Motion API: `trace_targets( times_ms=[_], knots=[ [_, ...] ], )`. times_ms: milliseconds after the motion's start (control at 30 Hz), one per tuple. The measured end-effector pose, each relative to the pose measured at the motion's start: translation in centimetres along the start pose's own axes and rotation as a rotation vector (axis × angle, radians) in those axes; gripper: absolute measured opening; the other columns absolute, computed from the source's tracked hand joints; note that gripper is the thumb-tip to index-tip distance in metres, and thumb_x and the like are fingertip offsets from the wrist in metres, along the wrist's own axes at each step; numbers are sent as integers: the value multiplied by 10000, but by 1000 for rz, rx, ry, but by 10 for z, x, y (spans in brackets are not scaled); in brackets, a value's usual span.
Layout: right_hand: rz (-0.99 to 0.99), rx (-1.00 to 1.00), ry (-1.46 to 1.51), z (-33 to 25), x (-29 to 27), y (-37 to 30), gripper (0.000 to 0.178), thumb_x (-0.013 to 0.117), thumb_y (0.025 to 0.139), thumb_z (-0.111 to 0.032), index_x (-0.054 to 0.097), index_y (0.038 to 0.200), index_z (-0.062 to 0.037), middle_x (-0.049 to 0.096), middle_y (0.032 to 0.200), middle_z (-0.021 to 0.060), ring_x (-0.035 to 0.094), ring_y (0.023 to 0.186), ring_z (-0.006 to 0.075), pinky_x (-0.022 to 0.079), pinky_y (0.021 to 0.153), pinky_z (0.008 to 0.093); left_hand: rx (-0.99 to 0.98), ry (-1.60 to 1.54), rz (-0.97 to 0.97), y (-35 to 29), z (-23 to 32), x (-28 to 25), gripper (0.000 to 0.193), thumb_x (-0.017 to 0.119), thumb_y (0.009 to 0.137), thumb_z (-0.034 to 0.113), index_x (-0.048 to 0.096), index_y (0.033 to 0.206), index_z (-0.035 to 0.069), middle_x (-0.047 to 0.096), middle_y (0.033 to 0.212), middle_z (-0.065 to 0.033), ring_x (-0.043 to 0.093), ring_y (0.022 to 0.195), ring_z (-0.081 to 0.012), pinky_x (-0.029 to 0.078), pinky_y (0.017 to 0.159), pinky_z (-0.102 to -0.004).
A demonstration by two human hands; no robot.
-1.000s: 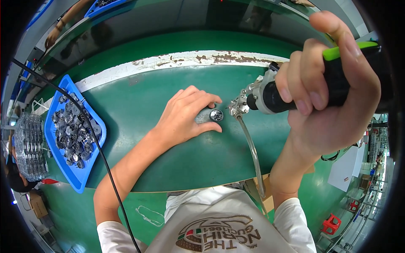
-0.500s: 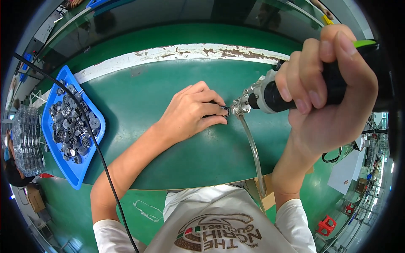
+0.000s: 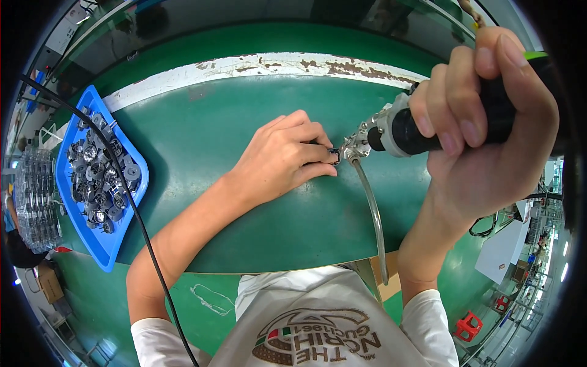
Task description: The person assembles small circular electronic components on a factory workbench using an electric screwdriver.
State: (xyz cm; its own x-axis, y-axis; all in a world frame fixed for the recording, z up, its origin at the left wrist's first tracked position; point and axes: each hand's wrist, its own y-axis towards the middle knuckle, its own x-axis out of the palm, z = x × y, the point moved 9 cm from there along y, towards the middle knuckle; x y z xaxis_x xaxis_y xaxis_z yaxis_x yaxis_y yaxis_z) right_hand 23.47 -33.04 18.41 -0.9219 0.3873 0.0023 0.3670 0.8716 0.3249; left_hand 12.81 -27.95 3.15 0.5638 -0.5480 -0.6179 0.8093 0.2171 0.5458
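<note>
My left hand (image 3: pixel 284 150) rests on the green table (image 3: pixel 263 238), its fingertips closed round a small dark part (image 3: pixel 334 156). Most of that part is hidden by the fingers. Raised at the right, my right hand (image 3: pixel 489 116) wraps round the black body of a powered screwdriver (image 3: pixel 416 133). The tool lies tilted, its metal nose (image 3: pixel 356 144) pointing left and reaching close to the part. Whether the two touch, I cannot tell. From the nose a clear hose (image 3: pixel 374 214) hangs down past the table's near edge.
At the left, a blue tray (image 3: pixel 101 251) holds many small grey and black round parts (image 3: pixel 98 177). A black cable (image 3: pixel 143 226) crosses in front of it. Stacked clear plastic trays (image 3: pixel 38 202) stand farther left. A chipped white strip (image 3: pixel 257 64) runs along the table's far side.
The view has shifted slightly. Both hands, with the part and the screwdriver, sit a little farther right from the blue tray. Both grips stay the same.
</note>
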Motion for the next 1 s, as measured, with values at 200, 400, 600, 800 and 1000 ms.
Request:
trace_targets(
  times_ms=[200,400,600,800,1000],
  knots=[
    [21,-16,-19,-1,2,1,256,364,1049,-263,469,923,-67,376,566,-52,304,438,67,344,505,256,3,8,0,0,0,0,184,865,730,194,798,838,61,710,932,-16,612,809,-221,532,705,-350],
    [20,-30,-27,-1,5,2,254,377,1048,-263,475,930,-61,380,567,-50,312,442,71,349,509,260,8,17,-6,0,-1,1,191,869,725,192,792,834,55,704,927,-18,608,802,-225,528,701,-348],
    [-7,-165,173,4,-3,5,261,387,1048,-269,483,932,-55,378,564,-49,320,442,76,355,511,262,23,41,5,0,2,0,209,873,720,195,777,820,39,703,925,-23,608,794,-227,528,686,-355],
    [-8,-28,-29,6,7,10,275,390,1050,-270,498,938,-44,369,555,-56,317,438,71,351,498,259,10,34,21,0,2,0,218,874,721,207,773,813,38,700,920,-34,612,789,-232,531,686,-364],
    [-20,-25,26,8,8,13,281,392,1051,-270,506,942,-37,360,550,-58,303,435,66,345,490,251,4,25,23,-1,2,2,230,871,730,224,770,818,36,698,920,-40,618,802,-235,535,693,-369]
  ],
)
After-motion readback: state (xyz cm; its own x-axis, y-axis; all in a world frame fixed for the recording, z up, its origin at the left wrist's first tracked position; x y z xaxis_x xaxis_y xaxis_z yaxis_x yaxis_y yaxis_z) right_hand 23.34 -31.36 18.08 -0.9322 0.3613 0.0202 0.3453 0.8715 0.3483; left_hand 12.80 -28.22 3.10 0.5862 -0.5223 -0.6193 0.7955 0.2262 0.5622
